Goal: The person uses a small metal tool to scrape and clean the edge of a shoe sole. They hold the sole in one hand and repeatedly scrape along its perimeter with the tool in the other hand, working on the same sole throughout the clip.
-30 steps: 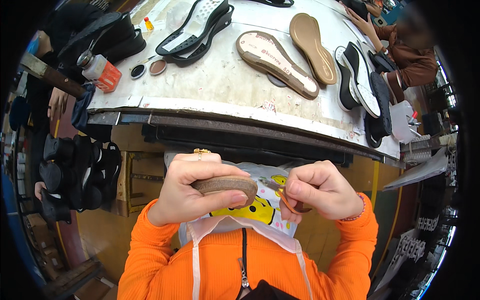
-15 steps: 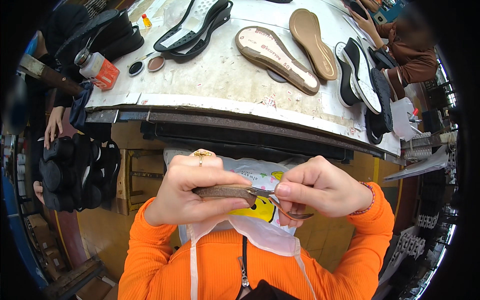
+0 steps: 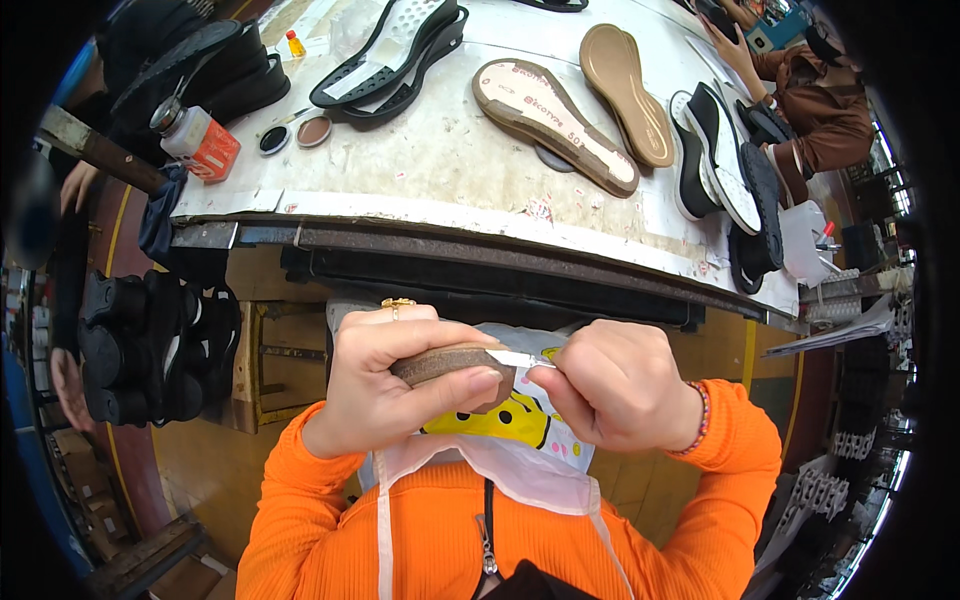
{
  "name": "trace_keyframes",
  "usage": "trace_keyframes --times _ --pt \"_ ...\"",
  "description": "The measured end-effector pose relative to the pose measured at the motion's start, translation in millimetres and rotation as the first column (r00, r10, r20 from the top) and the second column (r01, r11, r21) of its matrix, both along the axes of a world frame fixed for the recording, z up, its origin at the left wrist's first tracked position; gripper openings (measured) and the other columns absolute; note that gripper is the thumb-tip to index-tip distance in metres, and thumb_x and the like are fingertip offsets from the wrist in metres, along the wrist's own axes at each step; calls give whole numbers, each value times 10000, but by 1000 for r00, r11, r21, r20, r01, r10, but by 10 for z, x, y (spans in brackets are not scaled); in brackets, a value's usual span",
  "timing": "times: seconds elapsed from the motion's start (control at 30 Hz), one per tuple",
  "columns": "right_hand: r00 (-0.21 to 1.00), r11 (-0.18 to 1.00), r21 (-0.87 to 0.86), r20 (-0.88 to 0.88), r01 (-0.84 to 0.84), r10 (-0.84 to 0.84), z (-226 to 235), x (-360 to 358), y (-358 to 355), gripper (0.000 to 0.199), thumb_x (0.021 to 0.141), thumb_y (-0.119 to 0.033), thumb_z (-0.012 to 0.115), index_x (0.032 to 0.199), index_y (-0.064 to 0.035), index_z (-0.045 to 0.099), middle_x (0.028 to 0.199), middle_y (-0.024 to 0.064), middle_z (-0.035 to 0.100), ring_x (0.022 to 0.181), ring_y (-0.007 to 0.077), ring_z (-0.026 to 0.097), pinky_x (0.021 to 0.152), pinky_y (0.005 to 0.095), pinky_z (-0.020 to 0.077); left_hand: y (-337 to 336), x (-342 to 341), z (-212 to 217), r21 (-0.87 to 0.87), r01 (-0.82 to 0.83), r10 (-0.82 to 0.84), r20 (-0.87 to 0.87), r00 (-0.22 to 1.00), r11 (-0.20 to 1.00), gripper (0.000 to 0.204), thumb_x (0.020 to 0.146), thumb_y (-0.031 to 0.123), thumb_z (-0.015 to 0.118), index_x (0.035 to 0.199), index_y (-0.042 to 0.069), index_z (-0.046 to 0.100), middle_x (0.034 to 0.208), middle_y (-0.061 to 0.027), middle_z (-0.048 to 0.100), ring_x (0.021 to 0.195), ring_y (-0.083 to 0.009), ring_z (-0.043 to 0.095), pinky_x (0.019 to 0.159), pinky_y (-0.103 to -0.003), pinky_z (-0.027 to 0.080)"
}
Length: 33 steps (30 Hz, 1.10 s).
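My left hand (image 3: 395, 375) is closed round a brown shoe sole (image 3: 440, 366), its thumb along the near side and fingers over the far side. The sole's end points to the right, in front of my orange sleeves. My right hand (image 3: 620, 385) is wrapped round a pair of small scissors (image 3: 518, 359), whose handles the fingers hide. Their shiny metal blade touches the right end of the sole, near its upper edge. Below the hands lies a white apron with a yellow printed figure (image 3: 500, 420).
On the white worktable (image 3: 400, 170) ahead lie a brown sole with pale lining (image 3: 550, 120), a tan insole (image 3: 625, 90), black soles (image 3: 390, 70) and an orange-labelled jar (image 3: 200, 143). Stacked black soles (image 3: 150, 345) stand at the left. Co-workers are at far left and far right.
My right hand has turned over and closed further round the scissors, covering their handles. The sole has tilted slightly and the blade shows brighter at its end. At left, a co-worker's hands have moved off the stacked soles.
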State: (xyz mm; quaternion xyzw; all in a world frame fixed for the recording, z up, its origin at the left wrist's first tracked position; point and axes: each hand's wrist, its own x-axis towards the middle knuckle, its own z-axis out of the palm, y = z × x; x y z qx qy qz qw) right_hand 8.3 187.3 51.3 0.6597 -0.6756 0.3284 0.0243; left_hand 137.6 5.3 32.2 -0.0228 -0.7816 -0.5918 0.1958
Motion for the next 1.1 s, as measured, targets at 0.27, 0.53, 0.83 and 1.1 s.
trace_keyframes --times 0.27,0.53,0.83,1.1 --pt "978 986 -102 176 129 -109 63 -120 -61 158 804 -54 668 701 -3 560 562 82 504 462 234 508 428 311 401 16 22 -37 169 -45 41 31 999 985 227 715 117 767 873 -34 705 694 -100 681 605 -109 633 527 -219 459" --pt "444 817 423 865 -392 -235 351 -221 28 395 990 -254 470 730 23 577 569 12 555 500 49 455 472 233 398 -19 48 -25 -53 -41 40 -25 999 998 274 609 107 822 827 -14 708 671 -81 673 548 -119 573 559 -244 418" --pt "414 765 448 872 -462 -261 410 -238 -20 422 988 -276 477 719 35 571 572 20 544 498 55 462 466 233 400 -13 64 14 -122 -15 17 12 1000 992 283 573 132 844 809 34 723 675 -39 678 533 -108 545 675 -281 396" --pt "520 741 510 815 -438 -254 496 -248 -38 372 968 -220 515 680 12 557 553 41 553 474 77 485 446 242 386 -24 45 77 -246 20 -29 -32 999 969 263 590 133 836 815 50 728 593 -13 606 478 -106 471 617 -277 348"
